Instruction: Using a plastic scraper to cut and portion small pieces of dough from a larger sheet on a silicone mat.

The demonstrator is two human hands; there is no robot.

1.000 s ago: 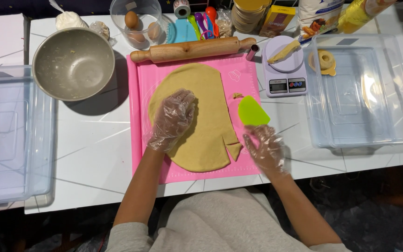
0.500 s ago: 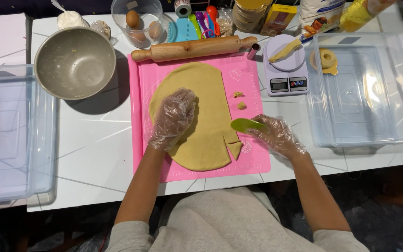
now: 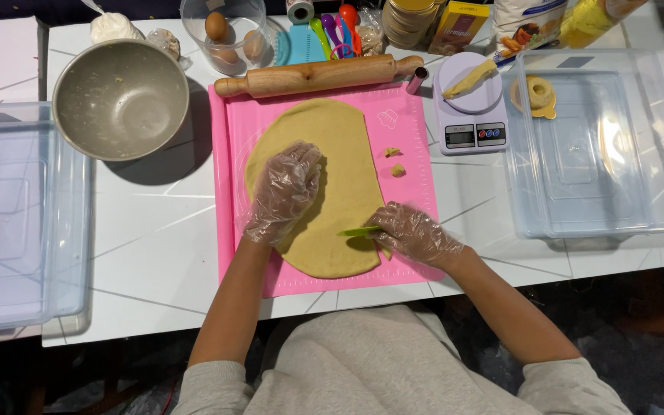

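Dough (image 3: pixel 340 146) is being cut: right hand (image 3: pixel 413 233), gripping green scraper (image 3: pixel 360 231), has swung onto it; left hand (image 3: pixel 286 192) is pressing flat, open.

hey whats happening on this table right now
A person in clear plastic gloves works a sheet of rolled dough on a pink mat. The left hand presses flat on the dough, and the right hand holds a green scraper edge-down at the dough's lower right. A rolling pin lies at the mat's top.
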